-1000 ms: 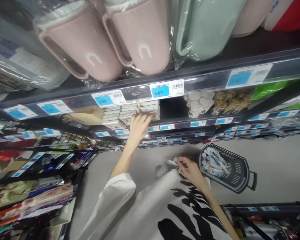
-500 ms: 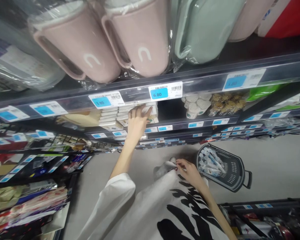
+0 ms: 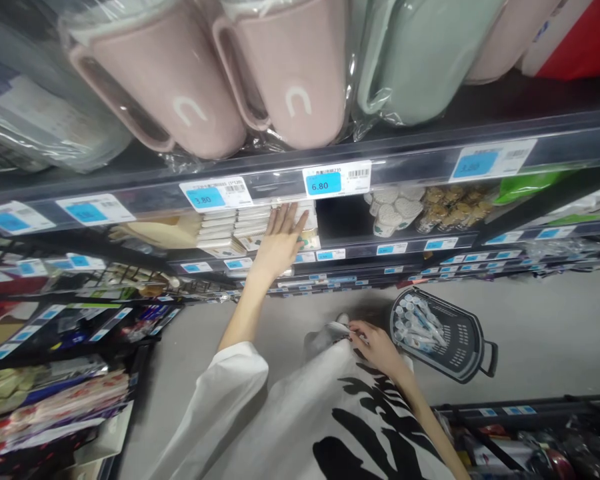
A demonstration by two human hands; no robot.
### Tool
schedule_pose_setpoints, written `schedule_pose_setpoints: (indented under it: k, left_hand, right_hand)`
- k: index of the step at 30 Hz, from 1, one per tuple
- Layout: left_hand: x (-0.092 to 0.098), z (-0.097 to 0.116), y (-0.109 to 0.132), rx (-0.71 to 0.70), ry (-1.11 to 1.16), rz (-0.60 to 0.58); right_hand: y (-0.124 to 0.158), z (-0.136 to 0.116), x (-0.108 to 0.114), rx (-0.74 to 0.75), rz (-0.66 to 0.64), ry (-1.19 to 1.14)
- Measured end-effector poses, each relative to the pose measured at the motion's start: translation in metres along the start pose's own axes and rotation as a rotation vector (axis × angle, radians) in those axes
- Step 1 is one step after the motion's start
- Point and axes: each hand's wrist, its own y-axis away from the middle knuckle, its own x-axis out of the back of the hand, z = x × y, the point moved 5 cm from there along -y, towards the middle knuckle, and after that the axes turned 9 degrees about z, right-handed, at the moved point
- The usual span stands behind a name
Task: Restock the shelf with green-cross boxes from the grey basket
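Note:
My left hand [image 3: 280, 243] reaches into the lower shelf, its fingers stretched out over stacked small white boxes [image 3: 253, 230]. The palm hides part of the stack, and more boxes in neat piles show to the left of the fingers. Down by my body, my right hand [image 3: 377, 347] has its fingers bent together at the front edge of my white shirt [image 3: 300, 393], seemingly pinching the cloth. The shirt carries a black leaf-like print.
Pink mugs [image 3: 307, 80] and a pale green mug [image 3: 420, 60], wrapped in clear plastic, stand on the upper shelf. Price tags line the shelf edge [image 3: 410, 157]. A dark basket [image 3: 463, 333] holding several white tubes stands on the floor. White-topped containers [image 3: 393, 213] sit further right.
My left hand's fingers have straightened and spread flatter over the white boxes. My right hand stays at the shirt, and the view has shifted slightly.

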Motion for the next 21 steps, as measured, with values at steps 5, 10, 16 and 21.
schedule_pose_setpoints:
  k: [5,10,16,21]
  left_hand:
    - [0.005,0.002,0.000,-0.003,-0.001,0.007]
    - [0.003,0.000,-0.001,0.016,-0.005,0.033]
    - [0.010,0.000,-0.004,-0.002,-0.033,0.054]
    - [0.030,0.035,0.027,-0.118,0.047,0.240]
  right_hand:
    - [-0.001,0.001,-0.001,-0.015,-0.011,0.025]
    - [-0.001,-0.005,0.000,-0.001,-0.019,0.017]
    - [-0.001,0.007,-0.003,-0.003,-0.007,-0.069]
    - [-0.002,0.014,-0.002,-0.029,0.047,-0.116]
